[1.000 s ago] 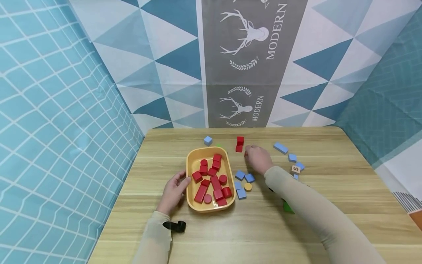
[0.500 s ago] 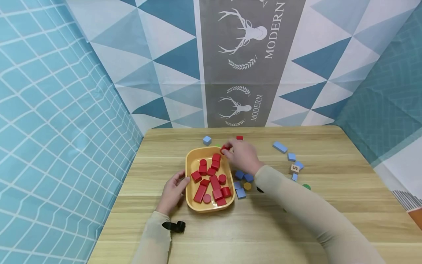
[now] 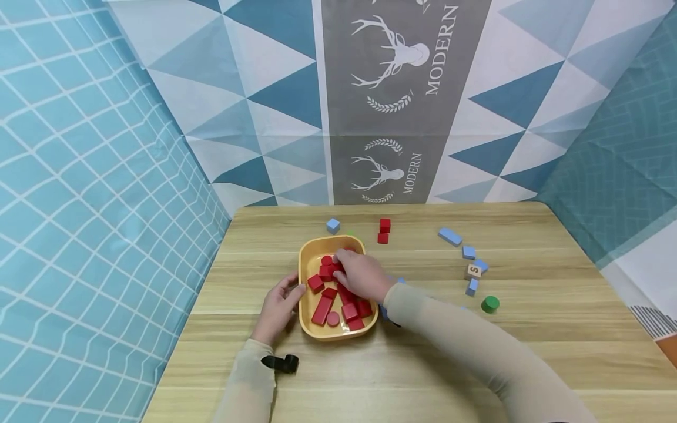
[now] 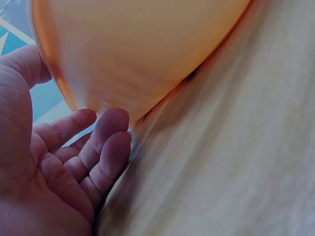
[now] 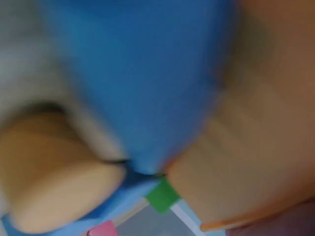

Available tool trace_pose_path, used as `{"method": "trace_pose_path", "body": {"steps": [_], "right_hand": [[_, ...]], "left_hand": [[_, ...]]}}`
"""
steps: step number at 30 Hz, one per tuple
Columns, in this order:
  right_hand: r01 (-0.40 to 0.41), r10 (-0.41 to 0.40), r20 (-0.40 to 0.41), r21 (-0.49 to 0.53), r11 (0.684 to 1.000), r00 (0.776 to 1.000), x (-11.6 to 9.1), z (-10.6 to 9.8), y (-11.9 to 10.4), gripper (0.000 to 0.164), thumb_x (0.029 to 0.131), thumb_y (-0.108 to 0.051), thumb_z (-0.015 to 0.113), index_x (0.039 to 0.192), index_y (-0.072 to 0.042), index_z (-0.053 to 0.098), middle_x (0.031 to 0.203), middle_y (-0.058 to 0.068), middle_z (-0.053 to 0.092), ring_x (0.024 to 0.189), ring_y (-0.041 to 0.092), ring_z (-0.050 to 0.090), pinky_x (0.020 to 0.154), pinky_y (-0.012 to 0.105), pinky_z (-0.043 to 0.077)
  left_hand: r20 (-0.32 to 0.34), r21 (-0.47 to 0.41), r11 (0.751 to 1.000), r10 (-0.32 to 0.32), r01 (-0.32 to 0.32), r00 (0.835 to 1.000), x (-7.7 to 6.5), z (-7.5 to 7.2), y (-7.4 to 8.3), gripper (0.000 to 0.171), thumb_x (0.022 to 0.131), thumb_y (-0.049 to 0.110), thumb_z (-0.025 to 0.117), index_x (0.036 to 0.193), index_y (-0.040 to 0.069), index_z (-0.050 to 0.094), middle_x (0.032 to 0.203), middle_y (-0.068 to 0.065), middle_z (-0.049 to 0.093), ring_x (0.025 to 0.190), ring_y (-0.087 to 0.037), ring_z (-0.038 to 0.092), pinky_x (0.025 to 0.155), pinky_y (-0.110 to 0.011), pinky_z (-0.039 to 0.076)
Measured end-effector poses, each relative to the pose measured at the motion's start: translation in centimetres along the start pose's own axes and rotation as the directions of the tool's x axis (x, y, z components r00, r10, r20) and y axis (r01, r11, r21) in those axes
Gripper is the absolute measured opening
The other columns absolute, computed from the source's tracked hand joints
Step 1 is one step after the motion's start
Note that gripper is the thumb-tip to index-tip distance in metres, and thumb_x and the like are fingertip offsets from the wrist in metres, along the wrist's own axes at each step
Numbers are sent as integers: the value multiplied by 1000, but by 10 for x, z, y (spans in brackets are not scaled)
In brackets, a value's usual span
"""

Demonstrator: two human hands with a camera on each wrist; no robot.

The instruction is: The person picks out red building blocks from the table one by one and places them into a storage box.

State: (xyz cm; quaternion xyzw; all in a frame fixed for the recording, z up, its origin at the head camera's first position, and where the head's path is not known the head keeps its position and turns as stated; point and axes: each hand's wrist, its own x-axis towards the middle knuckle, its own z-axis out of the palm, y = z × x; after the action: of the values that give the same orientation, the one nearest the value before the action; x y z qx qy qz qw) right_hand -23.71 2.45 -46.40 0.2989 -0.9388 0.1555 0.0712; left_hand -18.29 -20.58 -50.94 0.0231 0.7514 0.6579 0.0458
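A yellow plastic tray [image 3: 338, 337] with several red toy blocks [image 3: 322, 309] in it stands on the table. My left hand [image 3: 276, 305] grips its left side, the thumb at the rim and the curled fingers against the outer wall [image 4: 133, 44], as the left wrist view shows. Over the tray's upper right part, my right hand [image 3: 365, 277] reaches in from the right. Its thumb and fingers pinch a red block [image 3: 337, 268] low among the others, partly hidden by the hand. Blur fills the right wrist view, with a blue block [image 5: 142, 73] close to the lens.
Two red blocks [image 3: 384, 226] lie beyond the tray's far right corner. A blue cube [image 3: 333, 225] sits behind the tray. Farther right are several blue blocks [image 3: 450, 237], a lettered wooden cube [image 3: 473, 271] and a green cylinder [image 3: 490, 304]. A yellow cylinder [image 5: 64, 172] lies beside the tray.
My right hand has picked up a red block from the table behind right of the tray and carried it left and nearer, down into the tray. The left hand has stayed put.
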Motion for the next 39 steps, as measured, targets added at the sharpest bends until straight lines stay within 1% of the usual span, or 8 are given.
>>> {"method": "trace_pose_path", "body": {"steps": [5,10,17,21,24,27,32,39], "right_hand": [[48,-48,2,-123,991,999,-3,12,4,19,93,-30,68,104,-17,60,91,-2,61,74,14,57,68,34,55],[70,-72,-9,-148,987,997,-4,13,3,22,93,-31,68,110,-18,62,94,-2,61,74,15,57,70,35,55],[86,-90,-24,-135,987,996,-5,12,3,16,93,-31,67,104,-19,67,92,-2,60,71,14,55,68,33,54],[99,-102,-16,-153,983,995,-6,12,3,29,93,-32,67,119,-20,71,98,0,61,73,13,56,70,34,54],[114,-113,13,-188,976,993,-7,12,3,40,92,-32,67,132,-23,65,106,3,61,75,15,56,72,36,54],[133,-129,36,-220,966,991,-7,14,4,44,92,-33,67,135,-23,63,110,6,59,75,18,56,73,38,54],[153,-152,23,-237,959,988,-7,16,5,38,93,-33,67,129,-22,68,108,6,59,75,17,57,73,37,55],[143,-152,-31,-190,971,988,-6,16,5,18,93,-32,66,98,-17,76,94,0,58,74,14,55,72,33,54]], "left_hand": [[-25,23,1000,12,-12,1000,3,1,-8,51,99,22,62,143,0,47,133,-20,56,99,-28,62,67,-27,58],[-34,39,999,22,-21,999,3,1,-10,51,99,22,62,143,1,47,133,-19,56,98,-27,62,66,-29,58],[-29,34,999,15,-14,999,3,0,-9,52,99,22,62,144,1,46,137,-17,54,105,-26,60,70,-27,57],[-12,29,1000,1,-1,1000,2,0,-3,52,100,20,60,145,-1,44,139,-19,51,107,-29,59,72,-31,57],[0,35,999,0,0,1000,-4,2,10,52,101,16,58,145,-5,42,138,-24,51,105,-33,59,73,-35,57],[6,44,999,-3,2,1000,-9,5,22,51,101,14,57,144,-7,41,136,-25,51,104,-35,59,74,-40,57],[9,43,999,-8,7,1000,-13,6,29,50,101,13,57,144,-7,41,136,-25,51,105,-37,58,75,-41,57],[0,53,999,-3,3,1000,-12,6,28,50,101,15,58,144,-6,42,135,-25,52,103,-36,59,71,-34,56]]}}
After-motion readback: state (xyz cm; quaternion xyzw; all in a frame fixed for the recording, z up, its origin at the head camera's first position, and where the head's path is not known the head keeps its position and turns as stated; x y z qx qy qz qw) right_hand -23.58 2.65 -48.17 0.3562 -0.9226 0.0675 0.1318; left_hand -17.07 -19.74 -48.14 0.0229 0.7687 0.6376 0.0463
